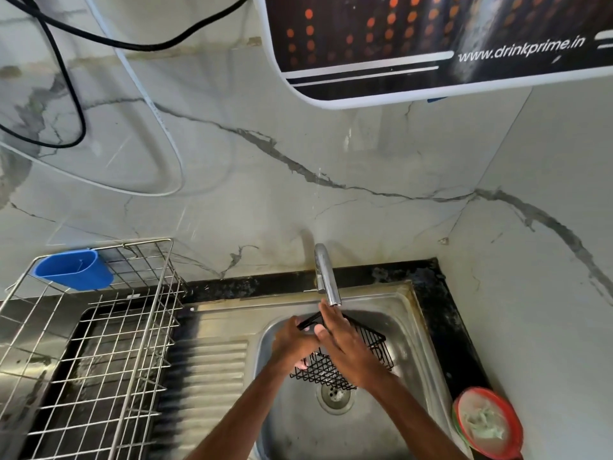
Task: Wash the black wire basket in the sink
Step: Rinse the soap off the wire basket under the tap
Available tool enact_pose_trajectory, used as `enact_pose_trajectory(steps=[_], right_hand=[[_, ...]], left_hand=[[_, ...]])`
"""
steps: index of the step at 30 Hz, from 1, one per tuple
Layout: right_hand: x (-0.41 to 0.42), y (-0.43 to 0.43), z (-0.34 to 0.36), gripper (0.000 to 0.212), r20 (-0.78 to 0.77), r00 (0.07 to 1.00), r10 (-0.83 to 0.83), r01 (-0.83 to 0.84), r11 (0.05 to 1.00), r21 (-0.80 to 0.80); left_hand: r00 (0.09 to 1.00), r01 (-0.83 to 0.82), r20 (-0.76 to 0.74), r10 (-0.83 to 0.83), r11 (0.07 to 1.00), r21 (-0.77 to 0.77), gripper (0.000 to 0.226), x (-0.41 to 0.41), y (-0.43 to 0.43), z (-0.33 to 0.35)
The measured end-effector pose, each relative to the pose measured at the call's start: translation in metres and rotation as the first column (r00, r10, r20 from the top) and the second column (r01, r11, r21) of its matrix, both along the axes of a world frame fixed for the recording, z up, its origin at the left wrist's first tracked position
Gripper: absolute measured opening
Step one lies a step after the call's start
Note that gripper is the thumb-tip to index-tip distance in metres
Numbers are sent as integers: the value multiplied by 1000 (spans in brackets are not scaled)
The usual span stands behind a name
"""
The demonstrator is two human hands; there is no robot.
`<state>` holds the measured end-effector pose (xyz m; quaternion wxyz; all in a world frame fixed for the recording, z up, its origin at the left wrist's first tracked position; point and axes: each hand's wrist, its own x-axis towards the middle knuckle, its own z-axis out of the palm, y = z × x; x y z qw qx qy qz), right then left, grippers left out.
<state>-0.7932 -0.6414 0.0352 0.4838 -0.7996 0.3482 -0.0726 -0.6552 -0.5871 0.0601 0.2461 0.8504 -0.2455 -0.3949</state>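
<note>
Right now I have the black wire basket (332, 370) in 2 hands, tilted inside the sink (292, 423), just below the tap (326, 277). My left hand (293, 343) grips the basket's edge left of the tap, fingers curled round the wire. My right hand (345, 343) lies flat across its top, fingers straight, tips right by the tap's spout.

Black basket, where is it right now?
Head view: the black wire basket is right of centre, inside the sink, under the tap and above the drain, held by the left hand, the right hand resting on it.
</note>
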Motion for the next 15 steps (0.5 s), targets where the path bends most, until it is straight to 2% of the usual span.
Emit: enact_pose_trajectory(steps=[3,6,9,11,12,15], right_hand=[[-7,-3,-13,63,-13,1000,20,-21,998,-61],[-23,-17,-35,81,-76,996,-38,35,999,-37],[-26,-24,-44,90,-152,987,-47,45,999,-11],[-15,-16,-35,88,-142,989,29,-39,997,-67],[-7,-8,-28,84,-102,992,70,-81,991,-103],[10,9,-6,65,32,993,114,-110,987,-115]], left_hand=[[998,-25,-52,25,1000,9,54,7,0,2],[993,-37,-109,37,999,0,47,14,3,1],[992,-66,-110,66,998,-2,63,19,8,1],[994,-72,-77,72,997,3,82,21,9,-4],[996,-72,-59,72,997,5,84,23,9,-6],[997,-81,-13,81,997,17,69,27,9,-9]])
